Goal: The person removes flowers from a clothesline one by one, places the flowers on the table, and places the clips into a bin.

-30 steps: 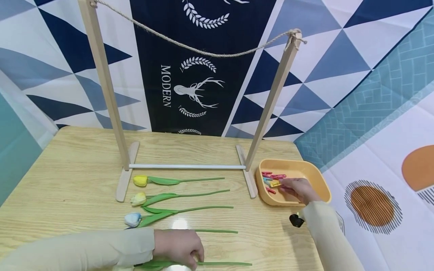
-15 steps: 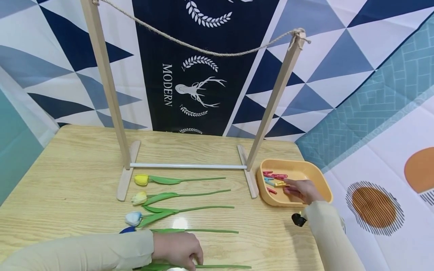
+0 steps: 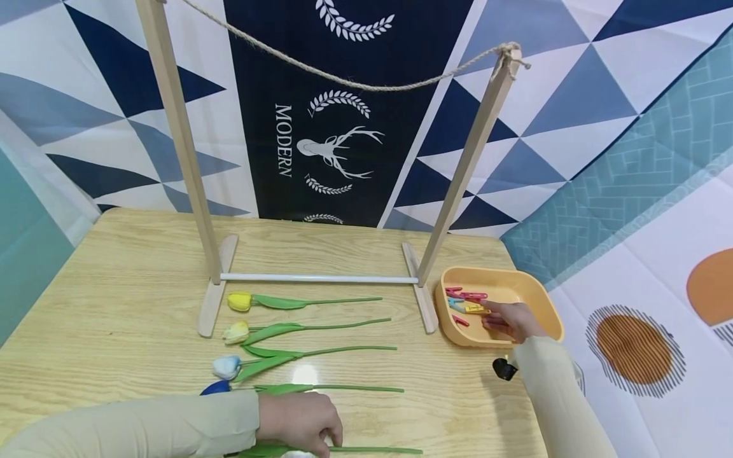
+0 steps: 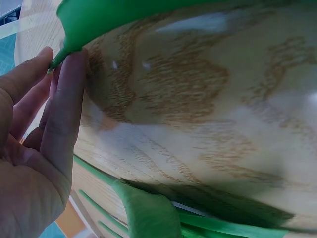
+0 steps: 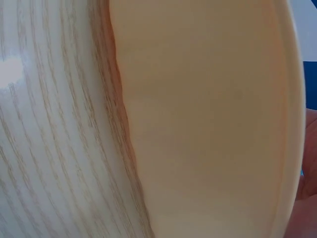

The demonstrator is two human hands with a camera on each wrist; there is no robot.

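Note:
My left hand (image 3: 303,420) is at the front of the table, thumb and fingers pinching the green stem of the nearest artificial tulip (image 3: 378,450). In the left wrist view, its broad leaf (image 4: 119,20) runs away from the fingertips; its flower head is hidden under the sleeve. My right hand (image 3: 512,318) reaches into the yellow-orange basin (image 3: 541,302), fingertips at the end of a yellow clothespin (image 3: 475,310). The thumb side of that grip is hard to see. Pink, red and blue clothespins (image 3: 458,304) lie beside it. The right wrist view shows mostly the basin's outer wall (image 5: 208,119).
Yellow (image 3: 239,301), cream (image 3: 236,333), light blue (image 3: 226,367) and dark blue (image 3: 216,387) tulips lie in a row, stems pointing right. Behind them stands a wooden frame (image 3: 466,165) with a sagging rope (image 3: 343,81) between its posts and a white bottom bar (image 3: 321,278).
My right hand has shifted slightly right within the basin, and the yellow clothespin has moved with it and turned flatter. The left hand stays nearly still; the head view has shifted a little.

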